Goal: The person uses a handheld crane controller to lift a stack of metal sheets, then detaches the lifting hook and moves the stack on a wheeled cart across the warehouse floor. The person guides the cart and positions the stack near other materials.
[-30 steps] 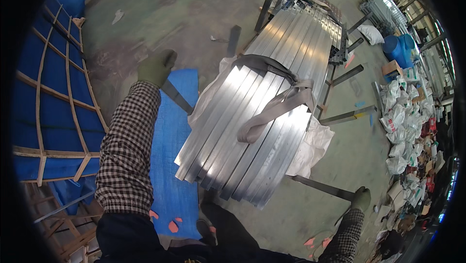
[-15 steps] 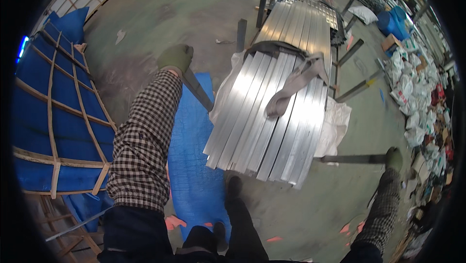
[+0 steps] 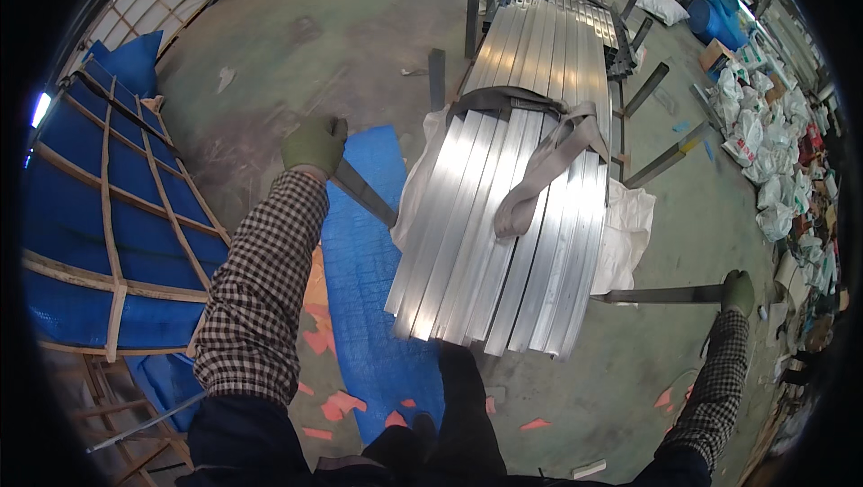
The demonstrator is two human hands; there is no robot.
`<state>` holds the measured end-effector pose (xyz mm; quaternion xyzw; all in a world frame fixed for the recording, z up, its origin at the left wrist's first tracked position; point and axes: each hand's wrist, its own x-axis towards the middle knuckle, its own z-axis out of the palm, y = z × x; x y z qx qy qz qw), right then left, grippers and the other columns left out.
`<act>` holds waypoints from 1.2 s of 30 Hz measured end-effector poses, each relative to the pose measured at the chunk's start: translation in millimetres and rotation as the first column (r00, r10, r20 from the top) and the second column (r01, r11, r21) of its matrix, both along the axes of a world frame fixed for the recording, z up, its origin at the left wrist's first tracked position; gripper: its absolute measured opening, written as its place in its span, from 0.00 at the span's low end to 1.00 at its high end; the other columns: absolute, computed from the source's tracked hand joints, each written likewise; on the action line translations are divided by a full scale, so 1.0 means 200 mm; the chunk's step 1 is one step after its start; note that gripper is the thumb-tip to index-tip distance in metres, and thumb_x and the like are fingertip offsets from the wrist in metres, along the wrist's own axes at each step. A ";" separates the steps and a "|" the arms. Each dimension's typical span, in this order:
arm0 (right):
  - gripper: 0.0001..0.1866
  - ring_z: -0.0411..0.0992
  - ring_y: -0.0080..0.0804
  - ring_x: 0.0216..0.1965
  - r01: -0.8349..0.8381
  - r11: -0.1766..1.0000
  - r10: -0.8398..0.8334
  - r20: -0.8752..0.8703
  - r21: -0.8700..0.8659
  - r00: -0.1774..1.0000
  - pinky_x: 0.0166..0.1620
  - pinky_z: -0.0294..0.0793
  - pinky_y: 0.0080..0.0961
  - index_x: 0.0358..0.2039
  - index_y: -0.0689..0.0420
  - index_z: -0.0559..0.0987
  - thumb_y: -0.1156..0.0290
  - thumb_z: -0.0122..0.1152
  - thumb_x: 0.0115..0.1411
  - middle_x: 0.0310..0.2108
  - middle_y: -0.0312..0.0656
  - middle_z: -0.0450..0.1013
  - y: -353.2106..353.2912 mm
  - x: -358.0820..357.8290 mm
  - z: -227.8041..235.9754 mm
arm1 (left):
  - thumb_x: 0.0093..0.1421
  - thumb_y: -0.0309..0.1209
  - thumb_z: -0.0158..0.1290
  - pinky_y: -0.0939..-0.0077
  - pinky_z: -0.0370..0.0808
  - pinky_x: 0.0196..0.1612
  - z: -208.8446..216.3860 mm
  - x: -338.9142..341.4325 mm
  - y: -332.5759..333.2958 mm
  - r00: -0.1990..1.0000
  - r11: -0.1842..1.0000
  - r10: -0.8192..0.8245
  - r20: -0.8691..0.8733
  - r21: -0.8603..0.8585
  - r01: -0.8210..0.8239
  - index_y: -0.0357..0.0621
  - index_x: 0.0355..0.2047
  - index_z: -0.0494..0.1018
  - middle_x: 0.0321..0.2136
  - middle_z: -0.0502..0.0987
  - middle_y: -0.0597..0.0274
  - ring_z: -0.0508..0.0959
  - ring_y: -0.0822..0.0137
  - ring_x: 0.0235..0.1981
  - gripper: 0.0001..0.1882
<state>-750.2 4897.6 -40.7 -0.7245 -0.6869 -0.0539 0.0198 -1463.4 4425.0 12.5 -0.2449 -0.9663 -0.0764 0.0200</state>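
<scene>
My left hand (image 3: 315, 143), in an olive-green glove, is closed around the top of a dark metal post (image 3: 364, 192) on the left side of a long stack of metal bars. In a matching glove, my right hand (image 3: 738, 293) grips the end of another metal post (image 3: 661, 294) on the stack's right. Between them lie the silvery bars (image 3: 476, 235), side by side with their uneven ends toward me. A grey strap (image 3: 553, 163) crosses over the bars, its loose end folded on top. White sheeting (image 3: 627, 226) sticks out beneath them.
A blue sheet (image 3: 364, 262) runs along the floor at my feet, with pink scraps (image 3: 342, 404) around it. Wooden-framed blue panels (image 3: 153, 253) stand at left. White bags (image 3: 764, 141) are heaped along the right. More posts (image 3: 647, 89) rise beside the stack.
Both hands keep their hold on the posts. My legs have shifted, with one now reaching up to the bar ends. More pink scraps show on the floor.
</scene>
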 end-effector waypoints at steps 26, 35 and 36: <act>0.21 0.79 0.60 0.34 0.072 0.986 -0.065 -0.049 0.147 0.997 0.37 0.76 0.52 0.31 0.63 0.81 0.57 0.50 0.68 0.30 0.58 0.79 -1.24 0.26 -0.27 | 0.67 0.40 0.52 0.51 0.76 0.38 -0.11 0.13 -0.86 0.986 0.979 -0.129 0.108 0.174 0.109 0.52 0.41 0.79 0.30 0.81 0.51 0.82 0.49 0.33 0.10; 0.19 0.79 0.58 0.38 0.076 0.992 -0.082 0.054 0.096 0.995 0.41 0.77 0.52 0.35 0.62 0.80 0.58 0.50 0.69 0.35 0.57 0.80 -1.51 0.02 -0.45 | 0.69 0.40 0.50 0.51 0.76 0.40 -0.14 -0.33 -0.93 0.978 0.957 -0.202 0.044 0.220 0.188 0.51 0.44 0.78 0.33 0.82 0.50 0.81 0.47 0.37 0.11; 0.18 0.79 0.57 0.39 0.116 0.993 -0.117 0.027 0.029 0.993 0.43 0.77 0.51 0.36 0.61 0.79 0.59 0.50 0.69 0.36 0.56 0.80 -1.57 -0.02 -0.45 | 0.70 0.40 0.50 0.51 0.76 0.41 -0.16 -0.38 -0.94 0.976 0.951 -0.216 0.030 0.233 0.203 0.51 0.44 0.78 0.34 0.82 0.50 0.81 0.47 0.38 0.11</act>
